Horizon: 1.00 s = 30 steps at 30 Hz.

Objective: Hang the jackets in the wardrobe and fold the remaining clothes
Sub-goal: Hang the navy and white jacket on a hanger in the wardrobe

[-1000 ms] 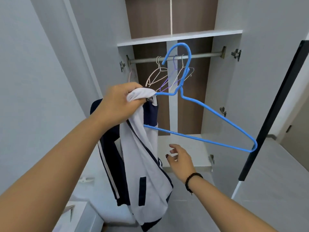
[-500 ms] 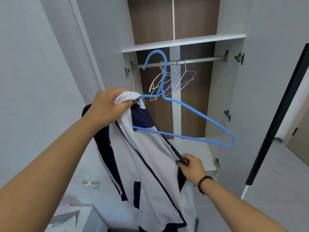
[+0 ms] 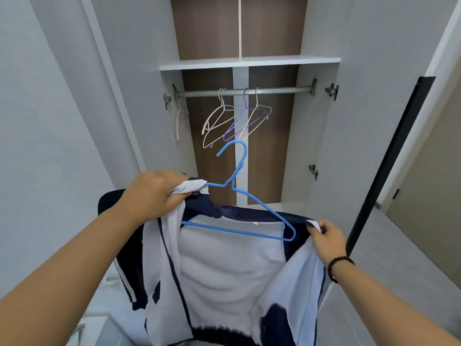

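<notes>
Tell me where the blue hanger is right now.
In the head view the blue hanger sits centre frame, below the wardrobe rail, inside the opened jacket held by the left hand and right hand.

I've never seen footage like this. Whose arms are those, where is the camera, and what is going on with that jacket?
No machine here: a person wears a camera on the head, looking forward and down, so you see their own arms. The left hand grips one side of a white and navy jacket together with a blue hanger. The right hand pinches the jacket's other side, spreading it open. Ahead is an open wardrobe with a metal rail carrying a few empty hangers.
</notes>
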Motion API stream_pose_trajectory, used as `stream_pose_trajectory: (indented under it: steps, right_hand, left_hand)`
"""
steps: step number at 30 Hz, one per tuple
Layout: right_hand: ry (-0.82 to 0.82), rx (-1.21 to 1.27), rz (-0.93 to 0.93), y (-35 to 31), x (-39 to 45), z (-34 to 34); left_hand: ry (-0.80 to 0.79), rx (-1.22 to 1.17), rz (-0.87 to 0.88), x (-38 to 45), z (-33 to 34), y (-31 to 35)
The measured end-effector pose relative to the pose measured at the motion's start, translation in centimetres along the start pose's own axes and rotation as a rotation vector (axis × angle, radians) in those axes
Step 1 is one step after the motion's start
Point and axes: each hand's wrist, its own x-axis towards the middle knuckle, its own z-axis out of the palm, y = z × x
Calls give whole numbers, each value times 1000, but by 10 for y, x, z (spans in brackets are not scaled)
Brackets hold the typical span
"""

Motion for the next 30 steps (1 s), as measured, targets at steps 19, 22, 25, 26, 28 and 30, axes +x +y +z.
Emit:
stream_pose_trajectory:
  steps: [19, 22, 25, 26, 28, 30]
  right_hand:
    - [-181, 223, -401, -110, -68, 54]
    - [-223, 53, -473, -105, -70, 56]
    - [-125, 244, -290, -108, -57, 47]
    - [-119, 313, -237, -110, -52, 44]
    - [-173, 343, -171, -116, -40, 39]
    - [-229, 258, -154, -121, -25, 34]
  left_hand:
    - [25, -488, -674, -14, 107, 74]
    - [100, -579, -772, -14, 104, 70]
    - [183, -631, -792, -13, 95, 66]
    - [200, -642, -774, -12, 92, 66]
    - [218, -630, -702, -10, 86, 68]
    - [236, -581, -636, -6, 83, 70]
